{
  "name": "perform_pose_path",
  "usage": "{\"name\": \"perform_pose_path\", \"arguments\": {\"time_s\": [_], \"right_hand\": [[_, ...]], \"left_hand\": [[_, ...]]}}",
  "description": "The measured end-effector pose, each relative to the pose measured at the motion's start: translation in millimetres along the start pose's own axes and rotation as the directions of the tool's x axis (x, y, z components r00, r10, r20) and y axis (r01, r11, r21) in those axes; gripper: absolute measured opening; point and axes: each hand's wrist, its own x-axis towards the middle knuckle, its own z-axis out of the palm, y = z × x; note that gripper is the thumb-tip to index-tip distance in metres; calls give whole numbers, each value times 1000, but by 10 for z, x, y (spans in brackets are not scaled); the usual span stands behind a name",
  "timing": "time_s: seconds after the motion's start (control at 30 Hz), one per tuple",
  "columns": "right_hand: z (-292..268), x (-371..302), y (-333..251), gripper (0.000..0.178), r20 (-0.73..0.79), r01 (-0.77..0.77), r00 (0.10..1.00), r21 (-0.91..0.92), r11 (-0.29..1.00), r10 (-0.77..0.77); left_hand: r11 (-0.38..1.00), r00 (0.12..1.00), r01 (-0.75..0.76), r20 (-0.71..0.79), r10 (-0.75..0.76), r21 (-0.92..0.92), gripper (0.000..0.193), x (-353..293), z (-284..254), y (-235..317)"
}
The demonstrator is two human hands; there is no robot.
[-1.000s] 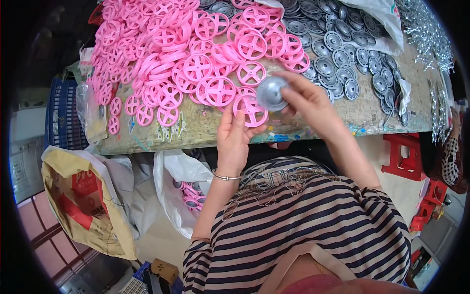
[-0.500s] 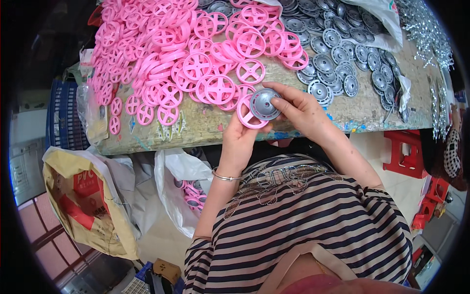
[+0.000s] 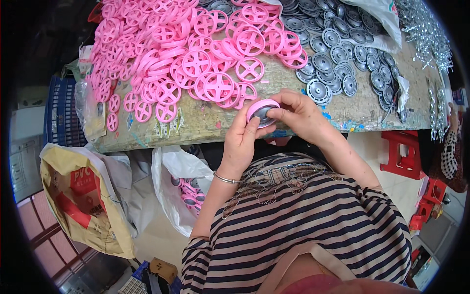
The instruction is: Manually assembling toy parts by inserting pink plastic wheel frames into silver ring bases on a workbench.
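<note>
Above the table's near edge, both hands grip one toy wheel: a pink plastic ring (image 3: 253, 107) with a grey hubcap-like disc (image 3: 261, 114) inside it. My left hand (image 3: 240, 134) is closed round its left and lower side, thumb on the disc's face. From the right, my right hand (image 3: 304, 116) holds the same wheel, its thumb pressing on the disc and the fingers behind the rim. Whether the disc sits fully flush cannot be seen. Just beyond lies a big heap of pink four-spoked wheels (image 3: 219, 86); to its right spread many grey discs (image 3: 319, 91).
The worn wooden table (image 3: 196, 130) has paint specks. Below it, a white bag (image 3: 169, 181) contains pink-and-grey wheels, beside a large tan sack (image 3: 115, 230). Silver tinsel (image 3: 426, 34) hangs at the right. Red stools (image 3: 402, 154) stand on the floor; another person's checked sleeve (image 3: 449, 161) shows.
The grey disc, earlier lying over the pink wheel's upper right, is now inside its ring. The wheel has tilted, and my left thumb has come onto the disc.
</note>
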Motion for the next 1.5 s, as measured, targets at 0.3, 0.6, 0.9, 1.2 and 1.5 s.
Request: {"name": "perform_pose_path", "arguments": {"time_s": [0.3, 0.6, 0.9, 1.2, 1.5], "right_hand": [[138, 71, -3, 22, 4, 133, 991, -227, 965, -136], [-121, 898, 253, 27, 53, 373, 803, -822, 430, -594], [-56, 357, -391, 11, 91, 215, 975, -144, 966, -204], [-627, 358, -99, 19, -204, 289, 856, -575, 766, -476], [-1480, 830, 64, 35, -259, -176, 841, -961, 212, -475]], "left_hand": [[985, 955, -49, -280, 94, 162, 35, -357, -155, 35], [636, 705, 339, -635, 316, 693, 30, -1773, -1503, 79], [805, 762, 86, -560, 326, 587, 39, -986, -1032, 52], [997, 991, 24, -134, -14, 78, 26, 10, -72, -5], [969, 971, 152, -156, -183, -192, 33, -96, -128, -139]]}}
